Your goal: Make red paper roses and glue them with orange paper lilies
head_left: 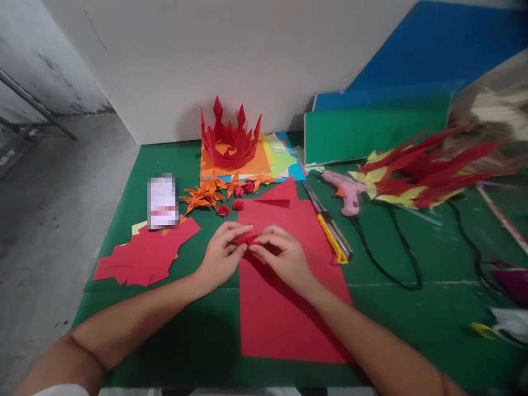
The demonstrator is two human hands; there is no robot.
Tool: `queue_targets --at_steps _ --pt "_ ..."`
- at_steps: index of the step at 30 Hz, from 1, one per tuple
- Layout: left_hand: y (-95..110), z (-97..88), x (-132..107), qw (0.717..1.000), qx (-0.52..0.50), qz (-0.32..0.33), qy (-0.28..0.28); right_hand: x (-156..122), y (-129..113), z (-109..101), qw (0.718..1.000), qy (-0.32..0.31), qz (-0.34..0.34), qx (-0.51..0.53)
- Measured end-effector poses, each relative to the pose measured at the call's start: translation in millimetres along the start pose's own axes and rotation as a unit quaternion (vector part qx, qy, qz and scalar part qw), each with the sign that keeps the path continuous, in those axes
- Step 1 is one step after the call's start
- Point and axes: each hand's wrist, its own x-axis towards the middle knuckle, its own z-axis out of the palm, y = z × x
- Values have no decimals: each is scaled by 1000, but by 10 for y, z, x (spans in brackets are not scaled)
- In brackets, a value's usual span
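Note:
Between my two hands is a small folded piece of red paper, partly hidden by the fingers. My left hand pinches its left side, and my right hand pinches its right side with thumb and fingers. Both hands are above a large red paper sheet lying flat on the table. Just beyond them lie small red paper roses and orange paper flowers. A folded red paper triangle rests at the sheet's far edge.
A red paper crown stands on coloured sheets at the back. Right of the sheet lie a yellow utility knife and a pink glue gun with a black cord. Red paper strips and a pixelated rectangle are at left.

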Motion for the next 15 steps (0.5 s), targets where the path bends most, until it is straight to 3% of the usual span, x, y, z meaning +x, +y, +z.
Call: queue_targets --at_steps 8,15 --pt "-11 -4 6 1000 -22 -12 -3 -14 16 15 1000 21 19 -4" --pt "2 -3 -14 1000 -23 0 -10 -26 75 15 996 11 92 20"
